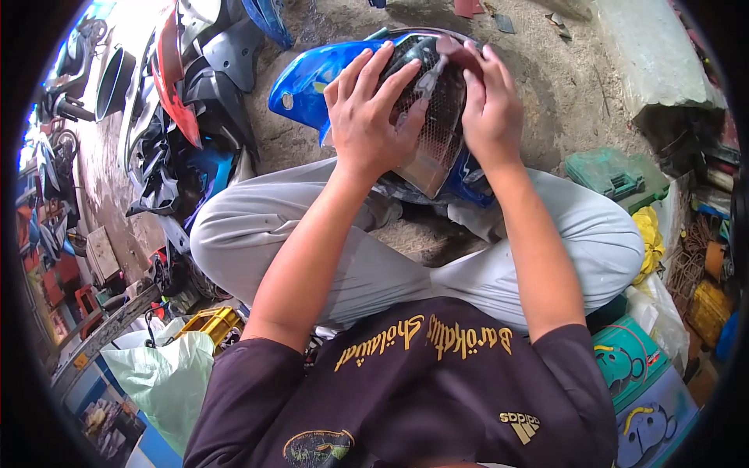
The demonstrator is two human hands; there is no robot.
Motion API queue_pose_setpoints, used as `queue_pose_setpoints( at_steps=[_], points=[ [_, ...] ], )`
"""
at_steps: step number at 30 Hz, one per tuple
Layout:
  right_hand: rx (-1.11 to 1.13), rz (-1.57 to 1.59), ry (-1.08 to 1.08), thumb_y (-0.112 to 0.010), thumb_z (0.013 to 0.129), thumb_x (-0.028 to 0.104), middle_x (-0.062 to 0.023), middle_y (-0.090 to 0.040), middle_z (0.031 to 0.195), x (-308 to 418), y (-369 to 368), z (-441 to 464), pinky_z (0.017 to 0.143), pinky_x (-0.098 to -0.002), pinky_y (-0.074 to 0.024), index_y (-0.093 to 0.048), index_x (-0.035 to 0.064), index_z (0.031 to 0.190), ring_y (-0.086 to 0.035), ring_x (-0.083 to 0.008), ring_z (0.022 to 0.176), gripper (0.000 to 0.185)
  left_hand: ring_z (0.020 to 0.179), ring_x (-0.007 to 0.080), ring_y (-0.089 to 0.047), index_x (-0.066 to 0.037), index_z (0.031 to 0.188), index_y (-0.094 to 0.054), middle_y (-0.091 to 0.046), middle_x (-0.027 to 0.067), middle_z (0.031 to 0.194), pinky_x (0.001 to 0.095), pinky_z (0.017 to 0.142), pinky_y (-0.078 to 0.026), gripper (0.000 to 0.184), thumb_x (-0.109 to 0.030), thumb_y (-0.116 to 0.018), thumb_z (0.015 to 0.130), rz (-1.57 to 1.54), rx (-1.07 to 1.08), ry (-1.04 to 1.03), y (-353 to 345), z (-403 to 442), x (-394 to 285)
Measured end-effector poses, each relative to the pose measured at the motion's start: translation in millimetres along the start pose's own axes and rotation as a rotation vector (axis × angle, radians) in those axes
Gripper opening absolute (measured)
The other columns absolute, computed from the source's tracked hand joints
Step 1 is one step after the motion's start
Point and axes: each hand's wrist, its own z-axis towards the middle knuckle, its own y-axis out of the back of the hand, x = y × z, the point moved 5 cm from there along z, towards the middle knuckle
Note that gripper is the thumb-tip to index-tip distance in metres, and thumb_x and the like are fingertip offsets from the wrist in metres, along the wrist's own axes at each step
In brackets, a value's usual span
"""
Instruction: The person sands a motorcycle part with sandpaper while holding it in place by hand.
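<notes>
A blue motorcycle fairing panel lies in front of my crossed legs. Black wire mesh covers its middle, with a greyish smear near the top. My left hand rests flat on the mesh and the panel's left part, fingers spread. At the upper right edge, my right hand has its fingers curled round a dark reddish flexible sheet, perhaps sandpaper, against the mesh. Its fingertips partly hide the sheet. A brownish flat piece shows at the mesh's lower end.
Black, grey and red body panels are piled at the left. A green plastic case sits to the right, near a yellow cloth. A yellow crate and a pale green sack stand at the lower left.
</notes>
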Motion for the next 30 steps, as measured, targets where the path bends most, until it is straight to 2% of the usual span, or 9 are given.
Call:
queue_pose_setpoints(
  at_steps=[5, 9, 13, 16, 18, 23, 26, 27, 30],
  points=[
    [0.09, 0.076, 0.076, -0.066, 0.101, -0.001, -0.0111, -0.07, 0.15, 1, 17, -50, 0.111, -0.0533, -0.0556, -0.066, 0.0066, 0.125, -0.063, -0.0478, 0.139, 0.024, 0.143, 0.035, -0.057, -0.026, 0.136, -0.078, -0.065, 0.0092, 0.154, 0.0488, 0.118, -0.039, 0.053, -0.034, -0.082, 0.084, -0.005, 0.009, 0.025, 0, 3, 0],
    [0.049, 0.085, 0.102, -0.066, 0.101, -0.003, -0.0104, -0.07, 0.149, -4, 8, -6, 0.112, -0.0517, -0.0556, -0.067, 0.0066, 0.124, -0.063, -0.0472, 0.138, 0.025, 0.143, 0.0352, -0.057, -0.027, 0.136, -0.079, -0.065, 0.0099, 0.155, 0.0483, 0.118, -0.039, 0.052, -0.033, -0.083, 0.084, -0.008, 0.033, 0.031, 1, 4, -1],
    [0.076, 0.138, 0.052, -0.063, 0.102, -0.001, -0.0112, -0.068, 0.152, 0, 11, -34, 0.114, -0.0515, -0.0547, -0.066, 0.0085, 0.143, -0.063, -0.0481, 0.138, 0.043, 0.143, 0.0351, -0.058, -0.027, 0.135, -0.079, -0.066, 0.0103, 0.154, 0.0483, 0.118, -0.039, 0.053, -0.031, -0.083, 0.083, -0.002, 0.032, 0.035, 0, 5, -2],
    [0.073, 0.169, 0.081, -0.061, 0.101, -0.003, -0.0135, -0.068, 0.152, -1, 11, -39, 0.117, -0.052, -0.052, -0.064, 0.0079, 0.148, -0.063, -0.0487, 0.138, 0.049, 0.143, 0.035, -0.058, -0.026, 0.135, -0.079, -0.066, 0.0103, 0.154, 0.0481, 0.118, -0.039, 0.053, -0.03, -0.083, 0.082, -0.008, 0.024, 0.037, -2, 6, 1],
    [0.09, 0.119, -0.015, -0.054, 0.11, 0.001, -0.019, -0.069, 0.151, -7, 14, -18, 0.114, -0.0496, -0.0549, -0.065, 0.004, 0.137, -0.06, -0.0477, 0.144, 0.028, 0.143, 0.0348, -0.058, -0.026, 0.135, -0.079, -0.066, 0.0101, 0.155, 0.0476, 0.118, -0.039, 0.054, -0.029, -0.084, 0.081, -0.006, 0.041, 0.043, -1, 5, 1],
    [0.09, 0.123, 0.118, -0.059, 0.1, -0.004, -0.0156, -0.069, 0.151, 10, 16, -44, 0.115, -0.0547, -0.0539, -0.066, 0.0042, 0.124, -0.063, -0.0517, 0.137, 0.026, 0.141, 0.0375, -0.061, -0.017, 0.131, -0.081, -0.068, 0.0169, 0.152, 0.0458, 0.12, -0.038, 0.054, -0.029, -0.082, 0.078, -0.015, -0.007, 0.04, 4, -2, 5],
    [0.058, 0.143, 0.124, -0.061, 0.098, -0.004, -0.0153, -0.07, 0.15, 0, 11, -26, 0.114, -0.0549, -0.0544, -0.064, 0.0028, 0.121, -0.062, -0.0525, 0.138, 0.024, 0.14, 0.0375, -0.061, -0.017, 0.13, -0.082, -0.068, 0.0172, 0.151, 0.046, 0.12, -0.038, 0.053, -0.029, -0.081, 0.078, -0.015, 0.004, 0.019, 1, 1, 6],
    [0.078, 0.179, 0.027, -0.061, 0.096, -0.005, -0.0152, -0.07, 0.15, -1, 9, -24, 0.115, -0.055, -0.0541, -0.064, 0.0014, 0.122, -0.062, -0.0526, 0.138, 0.027, 0.14, 0.037, -0.062, -0.018, 0.129, -0.082, -0.068, 0.0163, 0.151, 0.0452, 0.12, -0.038, 0.052, -0.03, -0.082, 0.079, -0.004, 0.011, 0.007, 0, 3, 6],
    [0.079, 0.174, 0.071, -0.063, 0.095, -0.005, -0.0154, -0.069, 0.151, 4, 10, -32, 0.114, -0.0553, -0.0545, -0.064, 0.0024, 0.123, -0.063, -0.0522, 0.137, 0.029, 0.14, 0.0367, -0.061, -0.019, 0.129, -0.082, -0.068, 0.0155, 0.152, 0.0442, 0.119, -0.038, 0.051, -0.03, -0.083, 0.078, 0.0, 0.018, 0.028, 0, 4, 4]
  ],
)
